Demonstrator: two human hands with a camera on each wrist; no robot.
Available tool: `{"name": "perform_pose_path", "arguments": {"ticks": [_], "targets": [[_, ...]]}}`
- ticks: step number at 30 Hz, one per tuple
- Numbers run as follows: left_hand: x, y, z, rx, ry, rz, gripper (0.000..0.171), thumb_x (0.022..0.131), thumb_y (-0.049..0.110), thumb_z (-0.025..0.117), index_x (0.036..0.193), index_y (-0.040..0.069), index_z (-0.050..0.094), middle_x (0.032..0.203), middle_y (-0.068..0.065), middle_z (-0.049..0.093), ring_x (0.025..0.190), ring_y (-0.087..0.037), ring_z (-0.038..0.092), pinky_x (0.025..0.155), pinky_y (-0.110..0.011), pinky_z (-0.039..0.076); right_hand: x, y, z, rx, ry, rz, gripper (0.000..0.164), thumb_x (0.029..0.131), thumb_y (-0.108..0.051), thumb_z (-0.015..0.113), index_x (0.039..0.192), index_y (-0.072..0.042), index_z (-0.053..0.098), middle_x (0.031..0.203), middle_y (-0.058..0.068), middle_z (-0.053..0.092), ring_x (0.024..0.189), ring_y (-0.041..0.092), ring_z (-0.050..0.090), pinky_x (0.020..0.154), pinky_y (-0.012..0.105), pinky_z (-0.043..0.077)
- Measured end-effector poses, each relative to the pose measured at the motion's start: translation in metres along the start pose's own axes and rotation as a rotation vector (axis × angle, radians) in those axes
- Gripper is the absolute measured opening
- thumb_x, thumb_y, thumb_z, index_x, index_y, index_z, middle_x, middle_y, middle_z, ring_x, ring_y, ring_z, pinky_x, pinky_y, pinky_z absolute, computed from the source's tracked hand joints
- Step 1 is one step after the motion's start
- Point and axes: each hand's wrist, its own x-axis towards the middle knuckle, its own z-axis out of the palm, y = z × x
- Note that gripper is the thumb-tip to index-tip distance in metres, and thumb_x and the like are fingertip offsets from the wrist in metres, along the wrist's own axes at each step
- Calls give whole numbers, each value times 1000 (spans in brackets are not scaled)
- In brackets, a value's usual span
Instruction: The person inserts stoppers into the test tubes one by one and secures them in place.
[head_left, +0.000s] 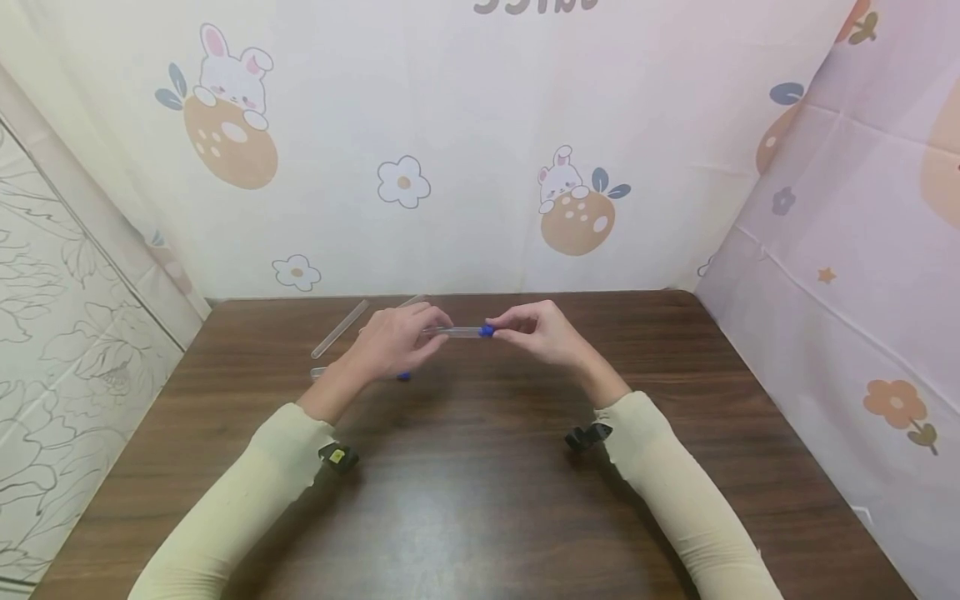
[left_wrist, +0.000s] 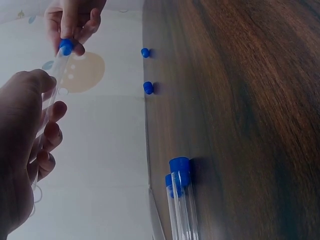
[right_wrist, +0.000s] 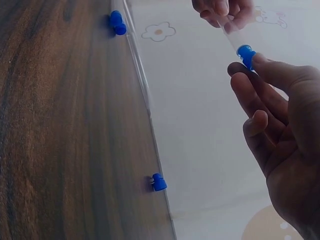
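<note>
Head view: left hand (head_left: 392,340) grips tube (head_left: 465,332), right hand (head_left: 547,333) pinches blue cap (head_left: 487,331).

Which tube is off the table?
The tube the left hand grips, its blue cap pinched by the right hand; the other tubes lie on the table.

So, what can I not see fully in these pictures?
Head view: the held test tube, partly hidden by the left hand.
Left wrist view: lower ends of the two capped test tubes, cut off by the bottom edge.
Right wrist view: the held blue cap, partly covered by the right hand.
</note>
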Motion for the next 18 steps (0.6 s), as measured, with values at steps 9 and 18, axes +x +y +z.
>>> {"name": "perform_pose_path", "arguments": {"ticks": [9,18], "targets": [[0,2,1,-5,9,6,16,94,30,69,108,22,68,99,6,75,68,-11,63,51,-21,39,0,2,0,51,-13,4,19,89,-20,77,108,-13,79,97,10,80,76,37,74,69,53,61],[-1,5,-1,-1,28,30,16,93,29,70,107,20,70,96,5,75,66,-10,61,52,-22,42,0,-2,3,67,0,53,18,88,-10,76,106,-11,79,94,12,79,66,18,69,57,38,57]]}}
